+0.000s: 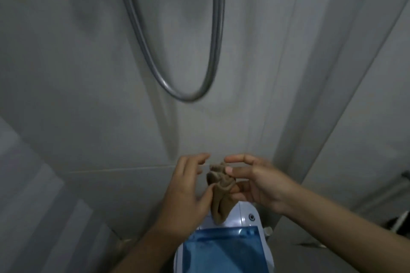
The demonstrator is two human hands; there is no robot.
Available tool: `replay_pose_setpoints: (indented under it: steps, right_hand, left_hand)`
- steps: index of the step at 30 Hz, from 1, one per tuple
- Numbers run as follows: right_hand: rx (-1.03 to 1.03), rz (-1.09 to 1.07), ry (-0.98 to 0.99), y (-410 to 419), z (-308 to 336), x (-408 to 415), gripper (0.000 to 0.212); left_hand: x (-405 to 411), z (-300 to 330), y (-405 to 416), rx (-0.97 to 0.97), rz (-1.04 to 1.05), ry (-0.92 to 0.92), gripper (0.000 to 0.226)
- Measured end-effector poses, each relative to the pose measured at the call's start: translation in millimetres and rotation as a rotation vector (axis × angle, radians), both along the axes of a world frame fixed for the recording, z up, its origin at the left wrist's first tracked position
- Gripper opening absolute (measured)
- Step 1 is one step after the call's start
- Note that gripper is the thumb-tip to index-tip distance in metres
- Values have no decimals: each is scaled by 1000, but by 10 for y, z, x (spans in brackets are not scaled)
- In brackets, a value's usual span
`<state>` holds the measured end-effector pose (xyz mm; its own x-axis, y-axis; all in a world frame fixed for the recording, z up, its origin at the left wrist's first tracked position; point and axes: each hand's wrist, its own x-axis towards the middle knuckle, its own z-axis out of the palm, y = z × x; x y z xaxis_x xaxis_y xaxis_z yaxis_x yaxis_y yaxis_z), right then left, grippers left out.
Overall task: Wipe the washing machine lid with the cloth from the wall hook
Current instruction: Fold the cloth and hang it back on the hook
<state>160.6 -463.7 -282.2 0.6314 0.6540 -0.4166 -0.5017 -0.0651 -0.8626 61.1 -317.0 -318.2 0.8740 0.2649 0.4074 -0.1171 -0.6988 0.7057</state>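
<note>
Fingers, L: left hand (184,197) thumb pressed against lower side of cloth (218,195); other fingers (195,161) spread and lifted, not touching it.
Fingers, R: right hand (264,186) thumb tip + curled lower fingers pinch the bunched top of cloth; index stretched out above it, free.
Cloth: small, tan, crumpled into a wad, held in air betw. both hands; lower end hangs down, just above back of washer (248,219). Whether it touches the washer, can't tell.
Lid: blue see-thru lid (221,250) at bottom centre, right below the hands; closed flat. Nothing lying on it. Left wrist overlaps its left rear corner in view.
Washer: white body, round knob/button nr back right corner; only the rear part shows.
Hose: grey hose (213,50) hangs in a loop on the wall (88,73) above hands, well apart from them.
Wall: pale tiles, one horiz. grout line level with the fingers, behind cloth.
Right side: pale vertical frame or edge (332,73) running up; dark blurred stuff at far right, can't make out.
In the way: nothing betw. cloth and lid but air.
</note>
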Motion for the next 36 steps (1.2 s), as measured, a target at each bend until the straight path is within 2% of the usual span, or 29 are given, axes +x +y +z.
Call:
replay_pose_setpoints:
  steps: [2,3,5,8,10,13,15,18,20,23,27,29,32,34,36]
  right_hand:
    - [44,29,54,1,546,-84,23]
    - [59,43,65,0,821,-125,22]
    - [102,72,78,-4,1297,-170,25]
    - [197,131,109,-23,2037,-203,40]
    - [238,171,83,-16,2425,-223,48]
    - [187,196,-143,80,2888,-282,41]
    - [115,174,-465,176,3087,-359,28]
    - [-64,67,-1023,308,3230,-394,11]
    - [-135,-6,-1238,386,3301,-433,12]
    - [-80,10,-1256,532,3400,-510,15]
    - [-42,20,-1156,916,3472,-616,16]
    - [-29,102,-1159,1106,3502,-702,11]
    - [-119,254,-1400,1380,3531,-822,5]
    - [-126,268,-1576,1565,3529,-892,5]
    - [-83,264,-1572,1756,3498,-958,5]
  left_hand:
    - [-87,526,66,153,-116,-49,55]
    - [-108,787,94,151,-141,-53,54]
    - [-136,1311,117,52,-154,-86,42]
    - [-189,2122,152,-82,-86,-98,18]
    - [-221,2520,174,-134,-65,-95,12]
    - [-268,2971,218,-176,-47,-99,15]
    - [-309,3201,245,-104,-41,-128,18]
    - [-378,3422,360,40,7,-188,12]
    - [-504,3531,486,44,102,-221,5]
    - [-726,3657,718,10,206,-227,13]
    - [-1026,3775,1070,127,246,-233,19]
    - [-1144,3781,1238,169,244,-222,23]
    - [-1327,3748,1498,195,267,-199,22]
    - [-1417,3721,1643,201,281,-196,21]
    - [-1484,3694,1781,221,286,-184,20]
